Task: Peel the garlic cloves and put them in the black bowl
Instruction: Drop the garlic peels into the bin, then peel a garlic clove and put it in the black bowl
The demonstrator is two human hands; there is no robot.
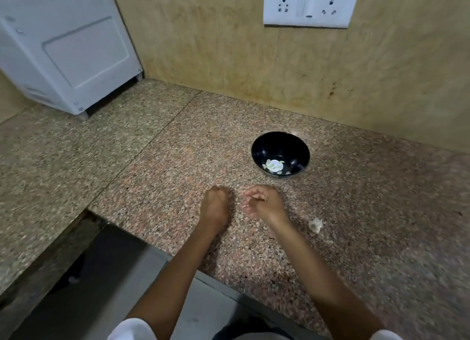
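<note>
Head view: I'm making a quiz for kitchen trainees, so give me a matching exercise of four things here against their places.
1 black bowl
2 pale garlic piece
3 socket panel
4 white appliance

A on the wall, upper right
B loose on the counter, nearer its front edge
C back left of the counter
D mid-counter, peeled cloves inside

Pairs: 1-D, 2-B, 3-A, 4-C

Speckled granite counter (152,161), black bowl (264,148) standing on it, pale garlic piece (315,224) nearer front, white appliance (71,59) back left
</note>
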